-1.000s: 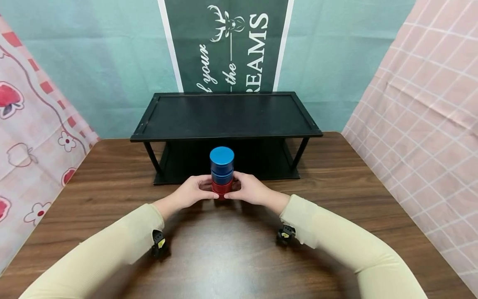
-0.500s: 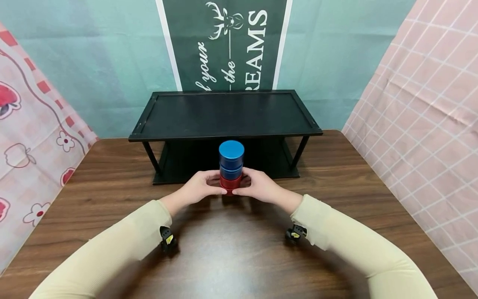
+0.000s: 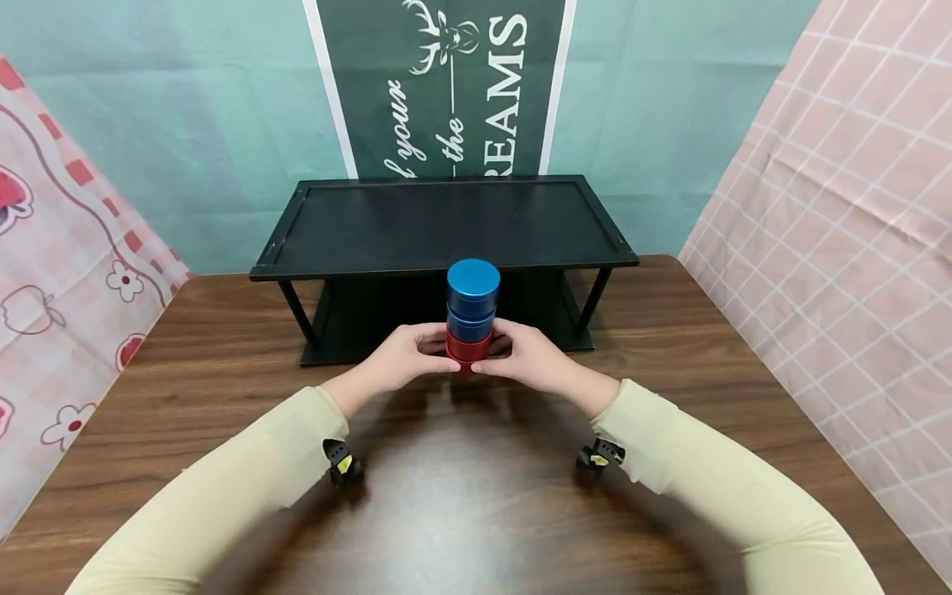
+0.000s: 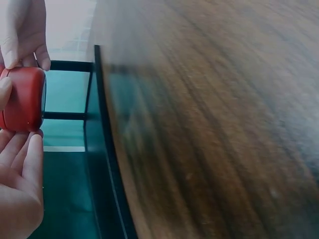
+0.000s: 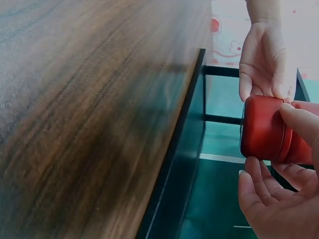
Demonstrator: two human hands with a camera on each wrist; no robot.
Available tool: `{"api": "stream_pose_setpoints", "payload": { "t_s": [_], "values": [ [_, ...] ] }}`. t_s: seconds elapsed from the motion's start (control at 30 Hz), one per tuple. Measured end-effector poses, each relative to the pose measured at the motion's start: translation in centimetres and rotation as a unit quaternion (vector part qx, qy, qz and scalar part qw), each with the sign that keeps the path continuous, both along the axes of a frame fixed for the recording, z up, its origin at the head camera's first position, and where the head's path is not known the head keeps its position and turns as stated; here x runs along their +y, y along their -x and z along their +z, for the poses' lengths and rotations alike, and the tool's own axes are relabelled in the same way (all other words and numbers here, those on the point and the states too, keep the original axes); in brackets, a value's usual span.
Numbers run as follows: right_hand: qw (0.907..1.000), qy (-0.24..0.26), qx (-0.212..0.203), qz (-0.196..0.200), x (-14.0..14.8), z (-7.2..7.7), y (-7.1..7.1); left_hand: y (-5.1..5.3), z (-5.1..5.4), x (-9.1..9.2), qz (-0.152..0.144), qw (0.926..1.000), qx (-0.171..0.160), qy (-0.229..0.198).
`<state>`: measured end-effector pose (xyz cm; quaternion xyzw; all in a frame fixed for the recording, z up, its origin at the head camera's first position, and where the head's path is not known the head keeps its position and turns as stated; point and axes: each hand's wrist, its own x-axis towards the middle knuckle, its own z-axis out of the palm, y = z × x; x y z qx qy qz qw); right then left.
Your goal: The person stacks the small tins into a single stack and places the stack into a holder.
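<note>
A shiny blue round tin stands upright on a red round tin, the two forming one stack. My left hand holds the red tin from the left, its thumb on the near side. From the right, my right hand grips the same tin, thumb tips close together. Both wrist views show the red tin's underside raised off the table; in the right wrist view the red tin lies between the fingers of both hands. The blue tin is out of sight in the wrist views.
Just beyond the stack stands a black two-tier shelf, its upper board higher than my hands. The wooden table runs toward me. Cloth hangs behind, with a patterned cloth at left and a pink checked one at right.
Both hands have carried the stack rightward and upward, and its blue top now overlaps the shelf's front edge. The grip on the red tin stays the same. The head view has shifted slightly.
</note>
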<state>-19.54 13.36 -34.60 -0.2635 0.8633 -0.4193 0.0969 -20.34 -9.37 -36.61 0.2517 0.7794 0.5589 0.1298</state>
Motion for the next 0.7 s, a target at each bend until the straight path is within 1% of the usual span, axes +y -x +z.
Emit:
{"api": "stream_pose_setpoints", "payload": {
  "t_s": [0.2,0.33,0.5,0.57,0.7],
  "values": [
    [1.0,0.0,-0.002,-0.009,0.1,1.1,-0.1,0.0,1.1,0.1,-0.002,1.0,-0.002,-0.002],
    [0.9998,0.0,0.004,-0.021,0.1,2.2,0.0,0.2,2.2,0.1,0.002,1.0,0.0,-0.004],
    [0.9991,0.008,0.02,-0.035,0.1,3.5,0.2,0.5,3.8,0.0,0.005,0.9998,0.018,-0.008],
    [0.9989,0.008,0.03,-0.037,0.1,3.9,0.2,0.5,4.3,0.0,0.003,0.9997,0.023,-0.009],
    [0.9983,0.01,0.044,-0.037,0.1,4.5,0.1,0.7,5.1,0.1,0.0,0.9997,0.022,-0.01]
  ]
}}
